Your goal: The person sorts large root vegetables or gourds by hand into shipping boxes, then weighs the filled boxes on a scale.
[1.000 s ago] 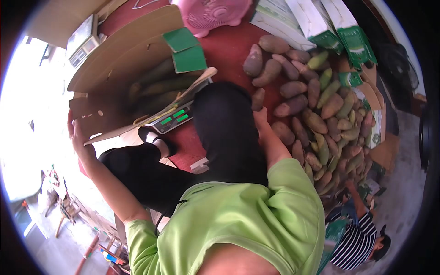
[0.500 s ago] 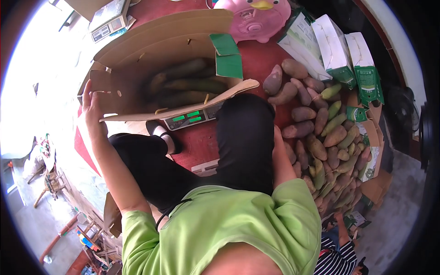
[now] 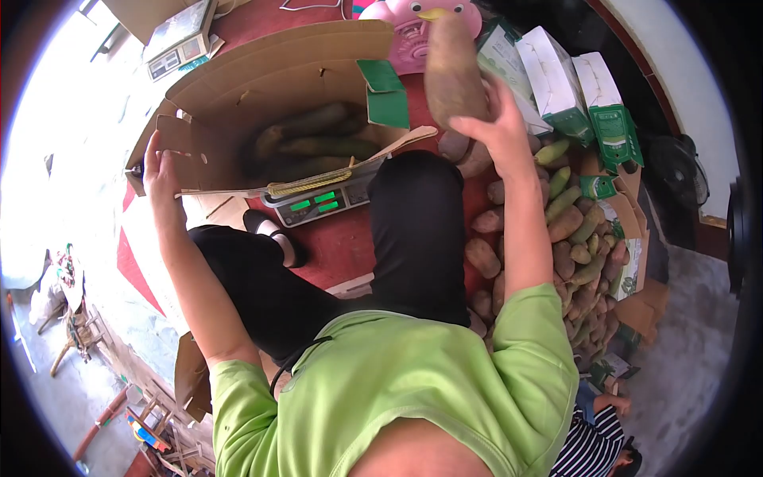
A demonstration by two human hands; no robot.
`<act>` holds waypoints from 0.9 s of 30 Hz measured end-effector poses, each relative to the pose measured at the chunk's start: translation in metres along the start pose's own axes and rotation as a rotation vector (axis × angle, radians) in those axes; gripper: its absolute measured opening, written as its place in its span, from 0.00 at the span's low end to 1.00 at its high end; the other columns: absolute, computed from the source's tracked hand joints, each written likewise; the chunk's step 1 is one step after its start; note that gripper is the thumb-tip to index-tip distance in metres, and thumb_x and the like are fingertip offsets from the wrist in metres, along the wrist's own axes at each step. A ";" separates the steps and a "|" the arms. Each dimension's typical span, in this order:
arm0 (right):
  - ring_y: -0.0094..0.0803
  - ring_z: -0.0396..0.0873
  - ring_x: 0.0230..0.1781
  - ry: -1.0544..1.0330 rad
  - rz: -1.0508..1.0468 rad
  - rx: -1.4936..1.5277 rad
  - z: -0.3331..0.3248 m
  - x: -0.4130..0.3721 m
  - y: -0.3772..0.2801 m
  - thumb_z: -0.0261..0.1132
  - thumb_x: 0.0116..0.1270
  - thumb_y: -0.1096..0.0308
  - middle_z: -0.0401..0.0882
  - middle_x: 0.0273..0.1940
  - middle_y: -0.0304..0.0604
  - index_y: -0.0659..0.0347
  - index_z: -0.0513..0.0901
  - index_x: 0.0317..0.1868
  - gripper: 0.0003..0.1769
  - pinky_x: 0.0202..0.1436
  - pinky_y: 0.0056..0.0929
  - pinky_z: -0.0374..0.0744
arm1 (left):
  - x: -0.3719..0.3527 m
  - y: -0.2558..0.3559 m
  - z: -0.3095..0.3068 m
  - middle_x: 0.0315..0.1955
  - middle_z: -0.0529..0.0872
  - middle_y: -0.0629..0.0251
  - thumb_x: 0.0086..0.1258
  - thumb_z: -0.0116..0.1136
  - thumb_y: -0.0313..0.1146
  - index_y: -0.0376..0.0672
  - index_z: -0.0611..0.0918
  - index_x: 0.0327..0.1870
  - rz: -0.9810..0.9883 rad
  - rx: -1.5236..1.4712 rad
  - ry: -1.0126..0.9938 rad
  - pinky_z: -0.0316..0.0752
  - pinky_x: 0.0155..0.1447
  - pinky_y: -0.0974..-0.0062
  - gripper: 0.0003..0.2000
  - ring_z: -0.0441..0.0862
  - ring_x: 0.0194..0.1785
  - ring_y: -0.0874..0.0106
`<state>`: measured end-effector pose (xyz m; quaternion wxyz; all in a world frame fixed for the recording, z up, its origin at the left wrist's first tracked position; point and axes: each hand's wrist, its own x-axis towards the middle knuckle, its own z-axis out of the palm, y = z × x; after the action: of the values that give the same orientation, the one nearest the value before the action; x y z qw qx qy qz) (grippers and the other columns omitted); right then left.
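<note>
My left hand (image 3: 161,176) grips the left edge of an open cardboard box (image 3: 230,63), fingers pressed on its side. The box rests over a scale (image 3: 322,200) with green lit displays, and several long green-brown radishes (image 3: 318,147) lie inside it. On the right, my right hand (image 3: 497,119) holds up one large brownish radish (image 3: 455,75), slightly blurred, to the right of the box's green flap (image 3: 386,110). Below that hand a big pile of reddish and green radishes (image 3: 584,266) lies on the red floor covering.
Green-and-white cartons (image 3: 556,75) stand behind the pile. A pink bird-faced object (image 3: 409,40) is behind the box's right end. A second scale (image 3: 176,40) sits at the upper left. Another person in a striped shirt (image 3: 592,441) is at the lower right.
My right hand has come up from beside my knee at the pile, now with a radish in it. My left hand stays on the box edge. The view has shifted slightly.
</note>
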<state>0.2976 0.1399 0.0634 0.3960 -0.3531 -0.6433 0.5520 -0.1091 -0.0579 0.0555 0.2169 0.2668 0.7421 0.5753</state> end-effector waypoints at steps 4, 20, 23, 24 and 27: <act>0.38 0.70 0.58 -0.179 -0.232 -0.233 0.042 0.029 -0.042 0.76 0.42 0.69 0.72 0.54 0.49 0.63 0.65 0.62 0.45 0.60 0.32 0.69 | -0.003 0.004 0.003 0.35 0.78 0.66 0.70 0.43 0.29 0.41 0.64 0.66 0.001 -0.033 -0.013 0.73 0.44 0.79 0.23 0.77 0.39 0.78; 0.35 0.75 0.51 -0.312 -0.781 -0.937 0.119 0.058 -0.035 0.69 0.51 0.69 0.78 0.48 0.42 0.55 0.71 0.58 0.31 0.52 0.32 0.74 | 0.003 -0.001 -0.001 0.37 0.80 0.63 0.69 0.46 0.28 0.40 0.66 0.65 -0.017 0.030 0.025 0.74 0.45 0.77 0.22 0.79 0.39 0.74; 0.33 0.77 0.46 -0.245 -0.629 -0.572 0.084 0.056 -0.043 0.68 0.53 0.74 0.78 0.46 0.46 0.62 0.73 0.55 0.27 0.53 0.27 0.74 | 0.011 -0.015 -0.010 0.41 0.80 0.61 0.68 0.48 0.30 0.39 0.67 0.65 -0.055 -0.009 -0.003 0.74 0.48 0.77 0.23 0.79 0.43 0.73; 0.29 0.76 0.46 -0.213 -0.412 -0.448 0.071 0.051 -0.038 0.67 0.54 0.74 0.78 0.46 0.44 0.62 0.73 0.55 0.26 0.52 0.26 0.74 | 0.010 -0.012 -0.009 0.42 0.80 0.61 0.68 0.49 0.30 0.39 0.66 0.65 -0.044 0.020 0.001 0.74 0.48 0.77 0.23 0.79 0.44 0.73; 0.22 0.75 0.45 -0.071 -0.072 -0.276 0.031 0.035 -0.001 0.67 0.57 0.75 0.77 0.45 0.38 0.62 0.73 0.53 0.22 0.50 0.23 0.74 | 0.007 -0.006 -0.008 0.43 0.81 0.59 0.68 0.50 0.30 0.39 0.67 0.65 -0.065 -0.030 -0.002 0.75 0.47 0.78 0.23 0.80 0.45 0.72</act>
<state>0.2544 0.1577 0.0662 0.3404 -0.3612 -0.7389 0.4557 -0.1209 -0.0607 0.0516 0.2402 0.2397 0.7414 0.5790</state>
